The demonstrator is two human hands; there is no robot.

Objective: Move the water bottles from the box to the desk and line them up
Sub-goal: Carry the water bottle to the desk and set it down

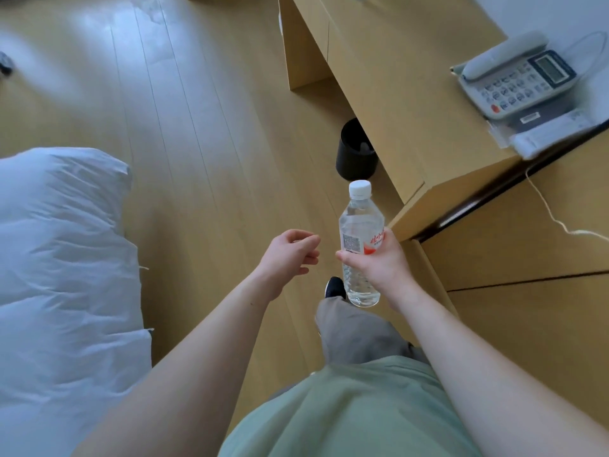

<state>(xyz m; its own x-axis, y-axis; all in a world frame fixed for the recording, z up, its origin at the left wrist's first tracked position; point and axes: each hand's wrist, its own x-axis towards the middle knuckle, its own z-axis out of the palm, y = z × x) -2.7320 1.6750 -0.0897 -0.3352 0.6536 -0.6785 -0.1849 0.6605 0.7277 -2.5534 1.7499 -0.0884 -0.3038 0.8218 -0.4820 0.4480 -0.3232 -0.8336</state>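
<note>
Fingers wrapped round the label, thumb across the front: the right hand [379,262] gripped the clear plastic water bottle with a white cap [361,239], upright, held in the air over the pale wooden floor [197,127], just short of the light wooden desk [412,103]. The left hand [293,252] hung beside it, fingers loosely curled, holding nothing. A grey desk telephone [517,80] sat on the desk; a black round bin [354,150] stood under it.

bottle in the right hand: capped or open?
Capped. The water bottle carries its white cap on the neck, held roughly upright in the right hand.
</note>
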